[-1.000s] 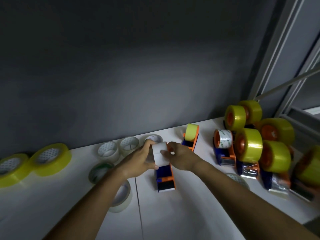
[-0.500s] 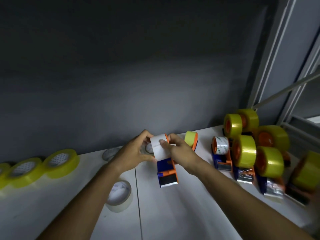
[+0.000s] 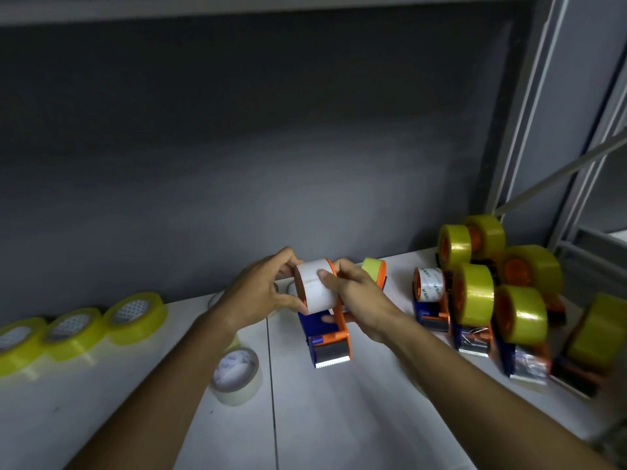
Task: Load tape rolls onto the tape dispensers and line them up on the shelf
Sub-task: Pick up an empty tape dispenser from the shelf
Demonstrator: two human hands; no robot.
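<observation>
A white tape roll [image 3: 317, 289] sits on the orange hub of a blue and orange tape dispenser [image 3: 327, 340], held a little above the white shelf [image 3: 339, 418]. My left hand [image 3: 261, 293] grips the roll from its left side. My right hand [image 3: 356, 296] holds the dispenser from the right, its thumb pressed on the roll's face. Behind it stands a second dispenser with a thin yellow roll [image 3: 375, 271]. At the right stand several loaded dispensers: one with a clear roll [image 3: 429, 286], the others with yellow rolls [image 3: 475, 295].
Three loose yellow rolls [image 3: 135, 317] lie flat along the back left. A clear roll [image 3: 235, 374] lies under my left forearm, and more clear rolls are partly hidden behind my left hand. A grey wall backs the shelf; metal uprights [image 3: 529, 130] rise at the right.
Both hands have lifted the dispenser with the white roll off the shelf and brought it nearer. The view has tilted upward.
</observation>
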